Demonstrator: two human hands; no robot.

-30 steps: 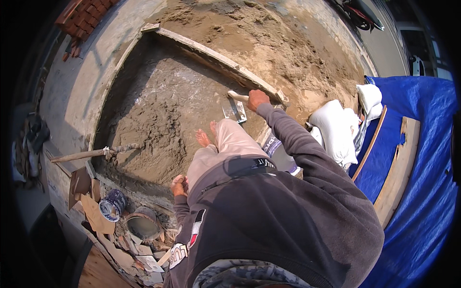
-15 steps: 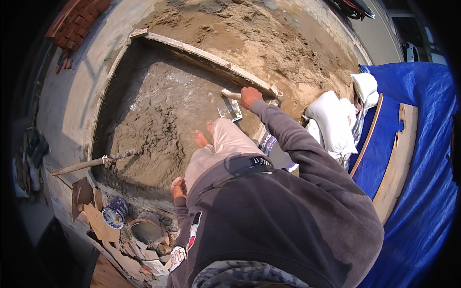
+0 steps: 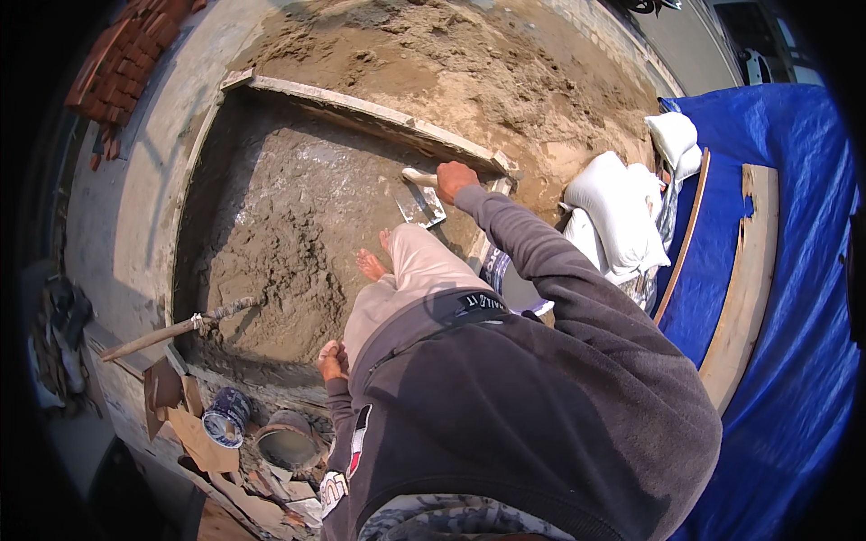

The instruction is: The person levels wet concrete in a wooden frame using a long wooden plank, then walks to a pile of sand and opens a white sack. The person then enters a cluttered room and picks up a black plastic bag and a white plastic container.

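Gripping the trowel [image 3: 422, 207], the right hand [image 3: 456, 181] holds it over wet mortar [image 3: 280, 248] near an edging board [image 3: 379, 114]; the left hand [image 3: 333, 360] curls, contents unclear, beside the trousers [image 3: 410, 284]. Outward lie sand [image 3: 532, 90], red bricks [image 3: 126, 68], white sacks [image 3: 618, 216] and blue tarp [image 3: 812, 316].

Trowel [image 3: 420, 206]: rear of handle hidden inside right hand [image 3: 458, 182]. Left hand [image 3: 333, 361]: fingers curled, cannot tell whether anything sits inside (palm mostly out of sight). Bucket [image 3: 520, 293] beside trousers [image 3: 397, 288]: partly covered by right sleeve [image 3: 550, 243]. Bricks [image 3: 126, 68]: stack cut off by top edge. Wheel [image 3: 642, 5]: likewise, only lower part showing. Tarp [image 3: 816, 270]: runs into black rim at right. Heap [image 3: 61, 338] at far left: too dim to make out.
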